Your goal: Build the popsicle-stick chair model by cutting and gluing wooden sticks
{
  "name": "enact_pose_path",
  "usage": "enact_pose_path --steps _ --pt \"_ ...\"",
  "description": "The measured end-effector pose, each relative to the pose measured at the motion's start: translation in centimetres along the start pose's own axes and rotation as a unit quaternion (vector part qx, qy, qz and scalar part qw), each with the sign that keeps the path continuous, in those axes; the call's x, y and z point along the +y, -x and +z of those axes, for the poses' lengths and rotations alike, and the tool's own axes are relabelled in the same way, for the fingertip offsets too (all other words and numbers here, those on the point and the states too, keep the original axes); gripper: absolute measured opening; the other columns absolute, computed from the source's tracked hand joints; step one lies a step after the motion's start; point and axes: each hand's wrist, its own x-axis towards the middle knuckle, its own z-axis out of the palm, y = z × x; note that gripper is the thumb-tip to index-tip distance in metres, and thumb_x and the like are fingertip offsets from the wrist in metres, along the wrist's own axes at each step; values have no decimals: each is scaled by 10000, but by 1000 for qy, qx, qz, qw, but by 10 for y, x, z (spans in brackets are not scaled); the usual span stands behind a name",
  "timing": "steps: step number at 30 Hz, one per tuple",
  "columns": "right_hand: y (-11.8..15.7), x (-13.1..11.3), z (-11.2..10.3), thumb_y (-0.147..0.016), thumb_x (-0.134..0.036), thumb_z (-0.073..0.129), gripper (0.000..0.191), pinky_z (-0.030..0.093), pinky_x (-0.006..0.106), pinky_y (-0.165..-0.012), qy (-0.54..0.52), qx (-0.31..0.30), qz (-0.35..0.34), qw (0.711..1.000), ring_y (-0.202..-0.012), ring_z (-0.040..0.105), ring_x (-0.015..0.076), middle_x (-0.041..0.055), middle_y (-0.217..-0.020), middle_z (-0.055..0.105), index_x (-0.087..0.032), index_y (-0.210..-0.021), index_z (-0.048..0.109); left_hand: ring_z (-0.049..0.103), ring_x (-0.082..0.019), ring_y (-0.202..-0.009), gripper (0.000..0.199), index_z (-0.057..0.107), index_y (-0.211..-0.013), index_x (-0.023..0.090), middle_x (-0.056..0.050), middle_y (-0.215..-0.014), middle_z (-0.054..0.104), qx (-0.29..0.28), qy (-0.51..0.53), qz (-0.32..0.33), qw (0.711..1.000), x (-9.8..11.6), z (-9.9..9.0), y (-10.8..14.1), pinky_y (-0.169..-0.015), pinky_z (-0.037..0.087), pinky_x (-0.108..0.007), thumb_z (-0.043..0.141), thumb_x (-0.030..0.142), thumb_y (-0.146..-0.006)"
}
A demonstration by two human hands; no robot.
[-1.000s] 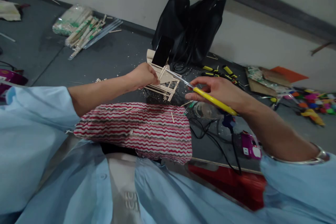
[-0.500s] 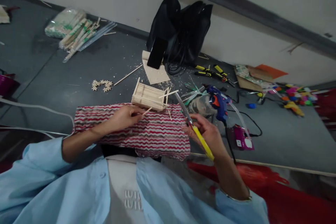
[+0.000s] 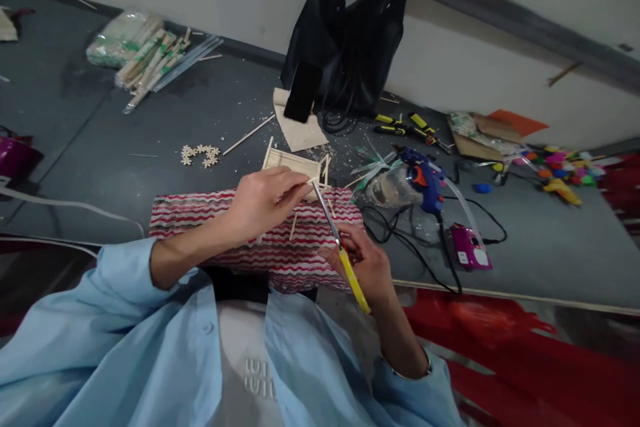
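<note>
Nearest me, raised lettering on my pale shirt (image 3: 240,353), partly covered by my blue overshirt (image 3: 170,353), is unreadable. Over the striped cloth (image 3: 173,213), my right hand (image 3: 364,263) grips the yellow-handled scissors (image 3: 353,280), while my left hand (image 3: 263,203) pinches a small stick (image 3: 311,181), mostly hidden by my fingers, at the blade tips. Right of the cloth, a purple box (image 3: 469,248) bears a label too small to read. At the cloth's far edge, my left hand partly hides the stick frame (image 3: 290,161); beyond lies a phone (image 3: 303,92).
</note>
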Motion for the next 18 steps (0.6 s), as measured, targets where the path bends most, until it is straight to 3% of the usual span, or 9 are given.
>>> enact_pose_path --steps 4,9,13,18 --pt "4 8 7 -801 -461 688 345 434 214 -553 39 43 -51 997 -573 542 107 -31 -722 618 -229 -1050 633 635 -103 -665 184 717 -866 145 -30 -778 736 39 18 64 997 -8 6 0 -654 448 -201 563 231 -917" --pt "9 15 13 -826 -407 672 347 472 212 -609 31 35 -55 997 -681 624 123 1 -876 681 -230 -1117 603 607 -84 -625 143 690 -846 146 -8 -720 700 41 38 115 992 -17 12 0 -615 430 -186 563 185 -899" --pt "6 11 17 -842 -386 657 317 484 221 -634 51 43 -71 995 -682 621 129 4 -852 671 -222 -1104 589 578 -74 -577 170 640 -757 146 11 -626 640 16 52 137 989 -18 18 4 -580 408 -176 541 142 -896" --pt "-5 3 21 -886 -382 600 307 473 254 -645 93 12 -94 991 -692 608 158 15 -784 645 -201 -1133 594 594 -78 -580 200 627 -750 151 8 -622 641 -9 80 141 987 -17 23 12 -570 419 -173 516 151 -917"
